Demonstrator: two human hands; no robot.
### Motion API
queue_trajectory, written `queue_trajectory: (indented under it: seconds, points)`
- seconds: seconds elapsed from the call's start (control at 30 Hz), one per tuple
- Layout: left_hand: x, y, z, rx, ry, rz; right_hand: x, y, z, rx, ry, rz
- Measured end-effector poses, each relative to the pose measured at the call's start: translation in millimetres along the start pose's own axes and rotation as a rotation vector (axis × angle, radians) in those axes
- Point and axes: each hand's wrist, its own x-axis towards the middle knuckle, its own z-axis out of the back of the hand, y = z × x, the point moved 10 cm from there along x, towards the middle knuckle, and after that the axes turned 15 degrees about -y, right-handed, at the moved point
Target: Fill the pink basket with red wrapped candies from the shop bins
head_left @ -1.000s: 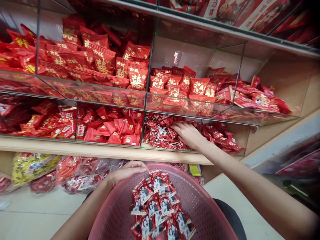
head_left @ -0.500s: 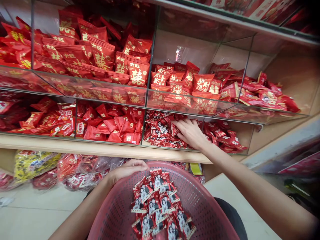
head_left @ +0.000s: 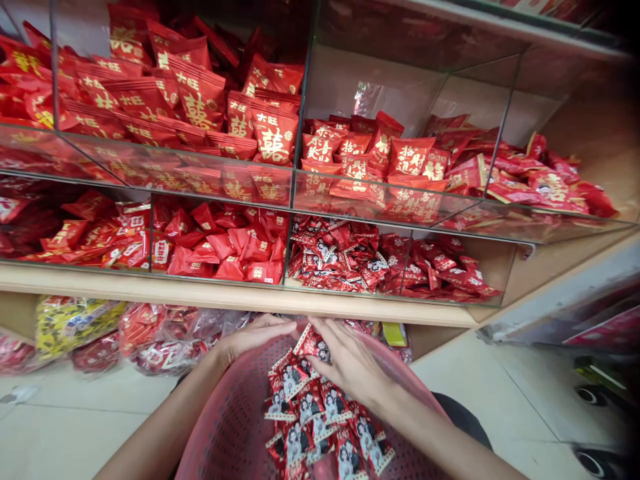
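Observation:
A pink perforated plastic basket (head_left: 227, 407) sits in front of me, with wrapped candies (head_left: 307, 403) in red wrappers piled along its middle. My left hand (head_left: 255, 339) is closed over the basket's far left rim. Inside the far rim, my right hand (head_left: 347, 360) has a red wrapped candy (head_left: 311, 341) between thumb and fingers, just above the pile. The palm hides part of that candy. Matching small candies (head_left: 345, 253) fill the lower shelf compartment beyond the basket.
Glass-fronted shelves hold larger red packets (head_left: 274, 133), red and gold packets (head_left: 413, 159) and small red packets (head_left: 227, 250). A wooden shelf edge (head_left: 200, 290) runs behind the basket. Bagged goods (head_left: 77, 327) lie beneath it on the tiled floor (head_left: 65, 427).
My right hand has come back from the lower shelf compartment to the basket, bringing a wrapped candy. My left hand stays on the rim.

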Motion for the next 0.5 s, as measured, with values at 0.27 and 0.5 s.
queue_trajectory:
  seconds: [0.27, 0.5]
  points:
    - [12.5, 5.9, -3.7, 0.077, 0.058, -0.113, 6.9, 11.8, -28.5, -0.027, -0.022, 0.01]
    - [13.9, 7.9, -4.0, 0.005, 0.054, -0.114, 1.6, 11.2, -34.7, -0.01, -0.009, -0.007]
